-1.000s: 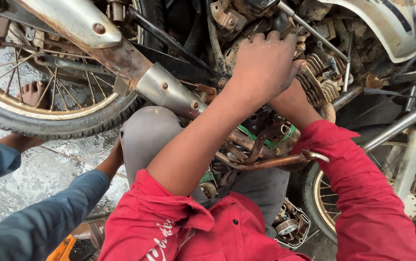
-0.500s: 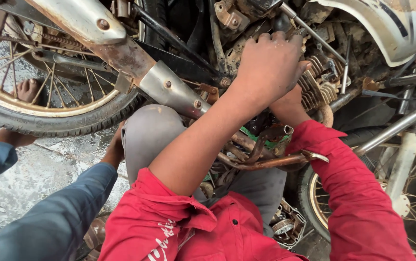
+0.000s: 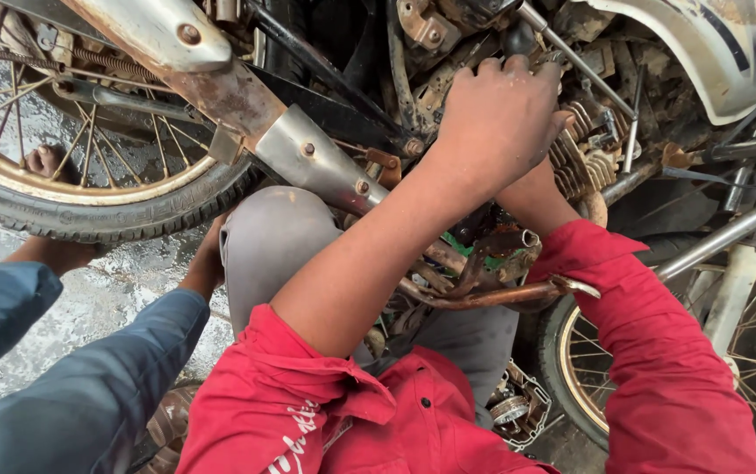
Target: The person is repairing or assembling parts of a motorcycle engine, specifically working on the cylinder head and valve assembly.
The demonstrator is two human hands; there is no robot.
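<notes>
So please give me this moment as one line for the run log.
left hand: on engine, grip hidden | right hand: hidden behind left | exhaust: beside left forearm | co-worker's sleeve: left of frame

— The sleeves (image 3: 659, 351)?
— Red, and the co-worker's sleeve (image 3: 88, 386) is blue.
— The exhaust pipe (image 3: 220, 79)?
— Silver with brown rust (the wheel rim (image 3: 71, 189) gold, its tyre (image 3: 88, 219) black).

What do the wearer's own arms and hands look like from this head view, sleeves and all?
Both arms wear red sleeves, pushed up to bare the forearms. The left hand is bare, no glove, smudged with grime. The right hand is hidden behind it. White lettering marks the red shirt.
</notes>
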